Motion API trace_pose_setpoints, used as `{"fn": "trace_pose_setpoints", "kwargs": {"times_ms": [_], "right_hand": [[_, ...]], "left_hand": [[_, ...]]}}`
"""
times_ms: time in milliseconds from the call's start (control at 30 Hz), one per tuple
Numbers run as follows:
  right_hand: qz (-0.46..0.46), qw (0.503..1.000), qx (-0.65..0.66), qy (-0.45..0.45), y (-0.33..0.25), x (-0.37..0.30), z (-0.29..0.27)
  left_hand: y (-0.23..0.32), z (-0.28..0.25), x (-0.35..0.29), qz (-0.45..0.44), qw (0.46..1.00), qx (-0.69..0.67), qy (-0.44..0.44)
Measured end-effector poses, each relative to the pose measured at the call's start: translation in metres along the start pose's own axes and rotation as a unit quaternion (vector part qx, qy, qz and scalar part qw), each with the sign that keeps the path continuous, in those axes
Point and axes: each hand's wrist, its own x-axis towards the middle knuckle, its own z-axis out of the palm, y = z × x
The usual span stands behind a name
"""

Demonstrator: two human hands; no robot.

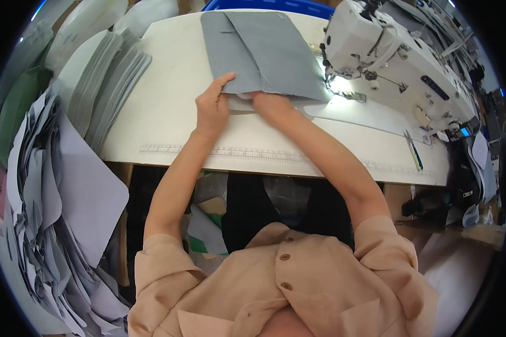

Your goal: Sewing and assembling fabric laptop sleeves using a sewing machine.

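Note:
A grey fabric panel (281,53) with a lengthwise fold or overlap lies on the white table, its right edge beside the sewing machine's needle area. My left hand (212,109) pinches the panel's near left corner, thumb on top. At the near edge my right hand (271,105) reaches in under the upper grey layer, so its fingers are hidden. A paler layer shows below that edge, between and beside my hands. The white sewing machine (399,62) stands at the right, its lamp lighting the panel's near right corner.
A ruler strip (253,154) runs along the front of the white table (168,126). Thread snips (413,150) lie at the right. Stacked grey pieces (98,84) stand at the table's left, and more fabric pieces (87,185) hang beside it. A blue bin (270,5) is behind.

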Motion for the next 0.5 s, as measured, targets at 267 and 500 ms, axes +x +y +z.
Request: {"fn": "trace_pose_setpoints", "kwargs": {"times_ms": [267,500], "right_hand": [[-0.006,0.989,0.08,0.124,0.008,0.014,-0.001],[0.019,0.983,0.093,-0.156,0.005,-0.001,-0.025]], "left_hand": [[0.001,-0.01,-0.002,-0.078,0.996,-0.007,-0.043],[0.002,-0.008,-0.003,-0.104,0.989,-0.008,-0.108]]}}
